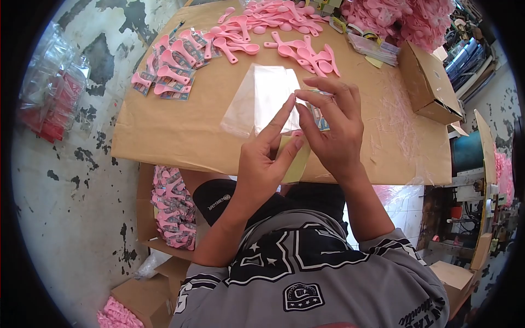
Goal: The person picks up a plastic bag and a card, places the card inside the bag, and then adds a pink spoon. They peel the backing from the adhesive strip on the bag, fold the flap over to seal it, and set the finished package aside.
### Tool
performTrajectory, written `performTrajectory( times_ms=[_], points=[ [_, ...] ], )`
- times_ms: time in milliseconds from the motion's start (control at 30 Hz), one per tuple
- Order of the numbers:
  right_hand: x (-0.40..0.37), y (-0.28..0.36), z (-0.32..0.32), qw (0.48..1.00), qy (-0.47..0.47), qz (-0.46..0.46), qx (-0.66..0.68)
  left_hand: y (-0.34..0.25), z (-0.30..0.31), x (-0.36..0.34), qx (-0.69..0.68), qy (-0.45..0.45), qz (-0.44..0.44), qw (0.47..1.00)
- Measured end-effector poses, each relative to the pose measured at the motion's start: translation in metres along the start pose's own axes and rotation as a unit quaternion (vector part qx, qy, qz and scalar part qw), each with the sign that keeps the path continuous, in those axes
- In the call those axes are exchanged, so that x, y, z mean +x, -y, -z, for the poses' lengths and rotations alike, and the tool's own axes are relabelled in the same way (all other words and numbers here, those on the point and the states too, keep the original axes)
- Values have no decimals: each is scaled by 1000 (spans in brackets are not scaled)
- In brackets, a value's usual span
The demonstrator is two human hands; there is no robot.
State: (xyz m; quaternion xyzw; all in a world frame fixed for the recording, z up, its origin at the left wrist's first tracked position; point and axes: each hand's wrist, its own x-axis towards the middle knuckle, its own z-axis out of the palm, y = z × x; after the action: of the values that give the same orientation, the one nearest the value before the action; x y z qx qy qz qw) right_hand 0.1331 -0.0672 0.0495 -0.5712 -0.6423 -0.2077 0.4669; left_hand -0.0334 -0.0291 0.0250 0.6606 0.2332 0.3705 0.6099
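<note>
My left hand [269, 156] is partly closed, its index finger stretched toward my right fingertips. A small pink bit [297, 133] shows at its thumb tip; the rest of that thing is hidden. Under the thumb lies a yellow-green sheet [298, 163] at the table's front edge. My right hand [336, 120] pinches thumb and index finger together beside the left index tip; anything between them is too small to make out. Beneath both hands rests a stack of clear plastic bags [273, 90]. Printed cards [319, 118] are partly covered by the right hand.
Pink spoons [284, 16] are heaped at the back of the brown-covered table [180, 131]. Several spoons on printed cards [172, 63] lie at the left. A cardboard box [429, 82] stands at the right. Below left, a carton holds packed pink spoons [174, 208].
</note>
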Motion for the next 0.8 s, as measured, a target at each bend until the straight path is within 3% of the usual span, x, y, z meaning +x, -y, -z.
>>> performTrajectory(
  times_ms=[267, 433, 533, 600, 700, 767, 800],
  points=[
    [-7, -6, -2, 999, -5, -45, 20, 2, -4, -1, 58, 30, -6, 998],
    [-4, -23, 15, 993, -24, -115, 28, 10, 0, -3, -18, 67, 23, 997],
    [5, -41, 46, 943, -67, -250, 208, 6, 5, -3, -94, 52, 44, 993],
    [21, -45, 88, 918, -75, -243, 304, 5, 11, -2, -132, 27, 54, 989],
    [36, -63, 154, 846, 16, -161, 508, 6, 17, -1, -177, -30, 70, 981],
    [41, -105, 177, 805, 120, -90, 574, 7, 21, 0, -168, -28, 62, 983],
    [42, -118, 175, 861, 152, -210, 438, 7, 24, 1, -163, -27, 58, 985]
  ],
)
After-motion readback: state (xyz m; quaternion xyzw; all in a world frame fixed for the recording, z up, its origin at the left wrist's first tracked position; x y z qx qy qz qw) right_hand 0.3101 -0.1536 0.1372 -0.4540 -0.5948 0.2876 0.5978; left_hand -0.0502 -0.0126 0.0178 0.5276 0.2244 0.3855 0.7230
